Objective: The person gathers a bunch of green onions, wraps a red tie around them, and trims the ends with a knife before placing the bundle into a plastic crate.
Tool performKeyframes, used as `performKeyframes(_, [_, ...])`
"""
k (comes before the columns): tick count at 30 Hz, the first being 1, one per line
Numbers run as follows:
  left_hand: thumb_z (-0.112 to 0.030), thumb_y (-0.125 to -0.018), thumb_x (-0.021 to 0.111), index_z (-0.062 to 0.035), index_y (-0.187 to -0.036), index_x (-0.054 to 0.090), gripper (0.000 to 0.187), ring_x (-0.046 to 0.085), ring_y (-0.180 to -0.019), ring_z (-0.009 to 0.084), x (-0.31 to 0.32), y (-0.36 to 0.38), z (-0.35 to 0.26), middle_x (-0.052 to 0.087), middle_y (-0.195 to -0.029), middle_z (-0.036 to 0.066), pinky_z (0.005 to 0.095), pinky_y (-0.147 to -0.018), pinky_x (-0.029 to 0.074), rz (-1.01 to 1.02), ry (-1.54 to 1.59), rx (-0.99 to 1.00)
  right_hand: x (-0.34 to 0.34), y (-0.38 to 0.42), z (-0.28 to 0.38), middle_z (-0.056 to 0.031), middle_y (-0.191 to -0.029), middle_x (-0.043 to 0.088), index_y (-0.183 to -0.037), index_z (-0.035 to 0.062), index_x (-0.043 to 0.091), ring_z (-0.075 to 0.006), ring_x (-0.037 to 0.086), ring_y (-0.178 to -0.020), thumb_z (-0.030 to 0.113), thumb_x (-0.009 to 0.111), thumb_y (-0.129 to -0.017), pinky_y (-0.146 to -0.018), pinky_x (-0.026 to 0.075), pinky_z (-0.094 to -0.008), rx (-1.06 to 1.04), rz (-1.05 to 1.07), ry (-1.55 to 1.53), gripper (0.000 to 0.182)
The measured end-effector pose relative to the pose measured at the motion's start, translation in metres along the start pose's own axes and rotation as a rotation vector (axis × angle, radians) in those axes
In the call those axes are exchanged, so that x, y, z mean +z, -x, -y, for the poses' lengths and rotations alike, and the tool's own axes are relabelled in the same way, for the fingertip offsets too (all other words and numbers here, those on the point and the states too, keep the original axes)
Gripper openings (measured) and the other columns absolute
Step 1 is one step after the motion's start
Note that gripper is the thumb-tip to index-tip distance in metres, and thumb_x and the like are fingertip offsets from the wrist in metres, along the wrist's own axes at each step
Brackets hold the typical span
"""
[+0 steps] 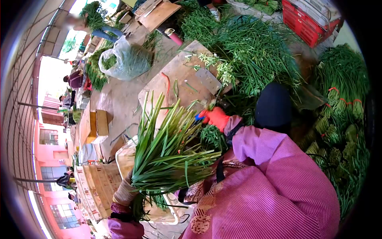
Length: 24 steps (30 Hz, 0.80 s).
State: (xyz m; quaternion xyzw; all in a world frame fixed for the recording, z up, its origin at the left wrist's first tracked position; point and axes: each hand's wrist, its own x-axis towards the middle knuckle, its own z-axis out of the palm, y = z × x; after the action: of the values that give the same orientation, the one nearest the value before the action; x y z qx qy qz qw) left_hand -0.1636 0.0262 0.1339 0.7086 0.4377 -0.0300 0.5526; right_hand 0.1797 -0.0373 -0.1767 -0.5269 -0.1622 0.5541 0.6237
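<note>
A large bundle of long green leafy stalks (171,147) spreads across the middle of the view. My left hand (125,190), in a greyish-brown glove, grips it at the lower left; leaves cover most of the fingers. My right hand (215,118), in a red glove, is closed beside the far side of the bundle. Something small and blue shows at its fingertips, too small to name. Beyond it lies a wooden board (155,85) with a flat metal plate (208,81), an orange-red strip (167,85) and cut pale stalk pieces (219,67).
Loose green stalks (254,51) are heaped beyond the board. Tied bundles (342,99) lie at the right, near a red crate (304,24). A clear plastic bag (127,61), a pink bottle (174,36) and a cardboard box (97,123) stand around. A person (101,28) carries greens at upper left.
</note>
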Motion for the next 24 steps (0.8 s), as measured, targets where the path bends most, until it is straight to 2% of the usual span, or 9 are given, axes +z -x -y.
performKeyframes(3, [-0.003,-0.076,0.076,-0.0069,-0.138,0.04,0.072,0.054,-0.115,0.016,-0.001,-0.002,-0.009,0.056,-0.129,0.007,0.0307,-0.099,0.043,0.0,0.022,0.035,-0.017,0.004,0.023,-0.0032,-0.07,0.063,-0.098,0.0133,0.072,-0.0108,0.054,-0.054,0.031,0.057,-0.092,-0.048,0.042,-0.0239,0.139,-0.091,0.053,0.024])
performKeyframes(5, [-0.003,-0.077,0.075,-0.007,-0.138,0.04,0.071,0.054,-0.115,0.0158,-0.003,-0.004,-0.016,0.056,-0.129,0.007,0.0304,-0.098,0.043,-0.028,-0.105,0.058,-0.002,0.026,0.036,-0.0066,-0.096,0.067,-0.119,0.0152,0.062,-0.0143,0.064,-0.079,0.041,0.058,-0.092,-0.064,0.052,-0.0273,0.131,0.295,-0.232,0.038])
performKeyframes(6, [-0.003,-0.078,0.074,-0.0064,-0.138,0.04,0.07,0.054,-0.114,0.0151,-0.006,-0.005,-0.014,0.056,-0.128,0.007,0.0298,-0.097,0.044,-0.039,-0.117,0.084,0.007,0.03,0.032,-0.0083,-0.122,0.06,-0.135,0.0142,0.046,-0.0169,0.062,-0.103,0.051,0.056,-0.09,-0.081,0.054,-0.0331,0.147,0.422,-0.288,0.059])
performKeyframes(7, [-0.003,-0.078,0.074,-0.0064,-0.138,0.04,0.07,0.054,-0.114,0.0151,-0.007,-0.007,-0.015,0.056,-0.128,0.007,0.0298,-0.097,0.044,-0.038,-0.117,0.085,0.018,0.032,0.029,-0.0081,-0.129,0.055,-0.139,0.0113,0.04,-0.0176,0.058,-0.108,0.05,0.058,-0.089,-0.085,0.053,-0.0341,0.231,0.465,-0.286,0.066])
performKeyframes(9, [-0.004,-0.078,0.074,-0.0058,-0.139,0.039,0.07,0.054,-0.112,0.0146,-0.009,-0.011,-0.021,0.057,-0.126,0.007,0.0294,-0.096,0.044,-0.013,-0.228,0.105,0.027,0.055,0.044,-0.0051,-0.103,0.066,-0.127,0.006,0.053,-0.0136,0.063,-0.085,0.052,0.065,-0.084,-0.072,0.053,-0.0245,0.343,0.674,-0.277,0.065])
performKeyframes(12, [-0.003,-0.08,0.072,-0.0055,-0.14,0.038,0.069,0.055,-0.11,0.0142,-0.01,-0.012,-0.026,0.058,-0.126,0.006,0.0291,-0.095,0.044,-0.009,-0.249,0.074,0.032,0.04,0.029,-0.0017,-0.089,0.066,-0.118,0.0065,0.06,-0.0076,0.06,-0.07,0.046,0.065,-0.086,-0.059,0.048,-0.0211,0.285,0.64,-0.038,0.051])
performKeyframes(13, [-0.002,-0.08,0.071,-0.0056,-0.14,0.038,0.068,0.055,-0.11,0.0142,-0.011,-0.012,-0.027,0.057,-0.126,0.006,0.0292,-0.095,0.044,0.003,-0.227,0.048,0.03,0.036,0.026,0.0003,-0.079,0.065,-0.107,0.0097,0.067,-0.0037,0.052,-0.056,0.036,0.062,-0.091,-0.046,0.039,-0.0214,0.262,0.54,0.039,0.031])
performKeyframes(19, [0.001,-0.081,0.068,-0.006,-0.138,0.04,0.064,0.053,-0.112,0.0142,-0.007,-0.007,-0.03,0.056,-0.127,0.005,0.029,-0.097,0.043,-0.027,-0.132,0.061,-0.015,0.001,0.023,-0.0019,-0.079,0.062,-0.106,0.0065,0.066,-0.0061,0.043,-0.051,0.032,0.051,-0.097,-0.041,0.033,-0.021,0.026,0.007,-0.259,0.031])
performKeyframes(24, [-0.001,-0.08,0.07,-0.0055,-0.137,0.042,0.064,0.053,-0.112,0.0143,-0.006,-0.008,-0.033,0.057,-0.126,0.006,0.0289,-0.097,0.043,-0.053,-0.232,0.065,0.016,0.047,0.061,-0.0043,-0.07,0.063,-0.112,0.0054,0.065,-0.0071,0.047,-0.047,0.038,0.051,-0.095,-0.043,0.035,-0.0222,0.047,0.363,0.076,0.039])
